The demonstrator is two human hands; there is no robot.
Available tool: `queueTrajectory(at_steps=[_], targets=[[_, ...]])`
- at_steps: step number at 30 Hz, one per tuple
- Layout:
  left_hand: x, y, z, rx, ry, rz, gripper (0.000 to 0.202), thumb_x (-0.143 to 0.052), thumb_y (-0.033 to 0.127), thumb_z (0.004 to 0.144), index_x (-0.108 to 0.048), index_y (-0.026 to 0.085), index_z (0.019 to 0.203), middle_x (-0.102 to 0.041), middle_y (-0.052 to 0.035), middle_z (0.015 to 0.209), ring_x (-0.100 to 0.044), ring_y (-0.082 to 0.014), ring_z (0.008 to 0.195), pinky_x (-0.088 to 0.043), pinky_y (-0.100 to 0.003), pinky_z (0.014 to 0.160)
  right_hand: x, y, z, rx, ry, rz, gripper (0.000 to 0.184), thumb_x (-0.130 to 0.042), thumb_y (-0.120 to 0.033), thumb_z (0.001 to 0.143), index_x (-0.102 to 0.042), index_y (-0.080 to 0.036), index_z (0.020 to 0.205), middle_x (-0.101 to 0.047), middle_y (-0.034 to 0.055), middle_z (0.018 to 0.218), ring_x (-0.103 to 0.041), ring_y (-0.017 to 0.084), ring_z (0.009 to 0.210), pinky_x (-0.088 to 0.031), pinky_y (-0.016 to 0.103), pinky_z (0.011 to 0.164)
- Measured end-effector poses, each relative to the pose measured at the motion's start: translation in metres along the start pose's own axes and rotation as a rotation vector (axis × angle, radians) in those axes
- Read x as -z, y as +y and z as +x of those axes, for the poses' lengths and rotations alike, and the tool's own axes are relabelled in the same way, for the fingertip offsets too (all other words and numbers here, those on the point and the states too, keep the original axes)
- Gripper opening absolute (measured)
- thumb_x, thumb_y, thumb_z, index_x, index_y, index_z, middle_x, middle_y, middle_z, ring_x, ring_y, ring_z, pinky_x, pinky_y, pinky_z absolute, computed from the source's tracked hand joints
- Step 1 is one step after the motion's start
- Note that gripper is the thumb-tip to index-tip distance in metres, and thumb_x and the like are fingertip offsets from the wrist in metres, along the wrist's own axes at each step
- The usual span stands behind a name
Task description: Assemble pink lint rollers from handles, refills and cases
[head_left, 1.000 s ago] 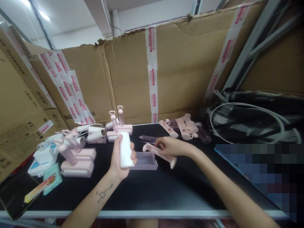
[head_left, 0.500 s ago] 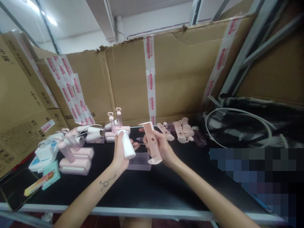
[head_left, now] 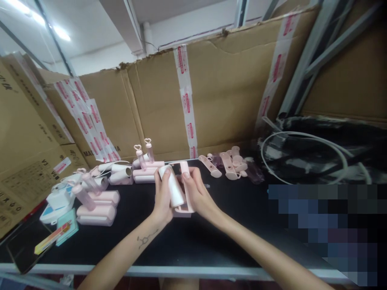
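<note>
My left hand [head_left: 163, 197] is closed around a white roll [head_left: 173, 188], tilted with its lower end toward me. In my right hand [head_left: 198, 187] is a pink plastic holder [head_left: 186, 183] with end plates, its open side turned to the roll. Roll and holder are close together; whether they touch I cannot tell. Beneath both hands, mostly hidden, a translucent tray [head_left: 183, 215] lies on the black table. More pink holders [head_left: 231, 166] lie behind my right hand. Behind my left hand are pink roller units [head_left: 148, 175] with two heart-topped tubes [head_left: 148, 151].
At the left stand more pink rollers [head_left: 96, 215], loose white rolls [head_left: 121, 176], a white and blue box [head_left: 59, 199], a phone [head_left: 26, 247] and a yellow-orange cutter [head_left: 53, 237]. A cardboard wall [head_left: 157, 104] closes the back. A pale cable [head_left: 302, 135] loops over black plastic at right.
My hands have come together, the left moving right with the white roll. The pink holder has turned so that its open side faces the roll.
</note>
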State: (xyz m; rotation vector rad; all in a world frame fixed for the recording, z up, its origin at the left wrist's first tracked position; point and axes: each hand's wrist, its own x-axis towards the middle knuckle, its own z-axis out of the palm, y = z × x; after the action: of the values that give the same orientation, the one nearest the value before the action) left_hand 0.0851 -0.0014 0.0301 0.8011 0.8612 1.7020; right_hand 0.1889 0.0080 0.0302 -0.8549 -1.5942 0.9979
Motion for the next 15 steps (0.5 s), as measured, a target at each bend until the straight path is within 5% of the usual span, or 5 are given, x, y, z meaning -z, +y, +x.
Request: queueTrajectory(at_steps=[8,15], targets=[[0.004,0.001,-0.006,-0.021,-0.039,0.033,0.038,-0.062,0.043,0.078,-0.048,0.028,0.109,-0.062,0.0018,0.088,-0.062,-0.0145,0.076,-0.048,-0.023,0.068,-0.002,0.001,-0.003,-0.002,0.008,-0.136,0.03,-0.032,-0.051,0.092,-0.035,-0.024,0.102,-0.058,0.0035,0.087,-0.06,0.021,0.076,-0.045,0.03,0.066],[0.015,0.024,-0.008,-0.113,-0.314,0.291,0.069,-0.081,0.023,0.058,-0.041,0.027,0.114,-0.058,-0.0013,0.1,-0.059,-0.017,0.088,-0.048,-0.024,0.076,0.0,-0.004,-0.009,0.143,0.002,-0.369,0.03,-0.031,-0.046,0.091,-0.036,-0.022,0.109,-0.055,0.0075,0.098,-0.061,0.021,0.078,-0.047,0.031,0.065]])
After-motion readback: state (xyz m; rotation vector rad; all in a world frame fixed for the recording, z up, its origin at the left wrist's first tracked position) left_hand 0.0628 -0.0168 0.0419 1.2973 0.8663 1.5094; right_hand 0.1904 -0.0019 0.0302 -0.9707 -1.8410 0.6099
